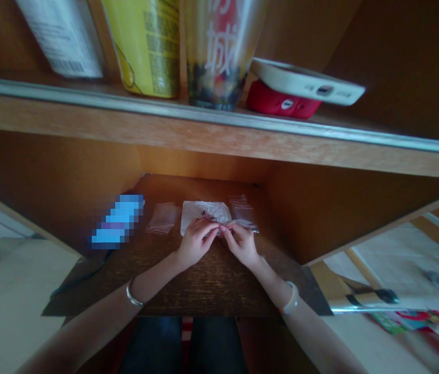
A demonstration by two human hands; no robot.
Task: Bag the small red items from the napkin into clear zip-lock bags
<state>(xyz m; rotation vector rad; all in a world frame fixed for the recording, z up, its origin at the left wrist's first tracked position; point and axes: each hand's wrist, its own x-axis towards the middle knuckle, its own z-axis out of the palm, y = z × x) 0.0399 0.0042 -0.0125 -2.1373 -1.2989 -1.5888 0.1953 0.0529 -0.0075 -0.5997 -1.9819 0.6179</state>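
Observation:
Both my hands meet over the near edge of a white sheet of paper [189, 215] on the dark wooden desk. The fingers of my left hand [198, 241] are pinched together, their tips touching those of my right hand [242, 243], which pinches too. What lies between the fingertips is too small to make out. Small dark and reddish bits [208, 214] rest on the paper just beyond my left fingers. To the right of the paper is a stack of small clear plastic bags [241, 208], partly behind my right hand. Another stack of clear bags [163, 217] lies to the left.
A lit phone [118, 221], its screen blurred out, leans at the left with a cable [87, 275]. Above the desk runs a shelf edge [219, 124], holding a yellow container [147, 49], a clear cup [219, 57], and a white case [308, 80] on a red one [281, 101].

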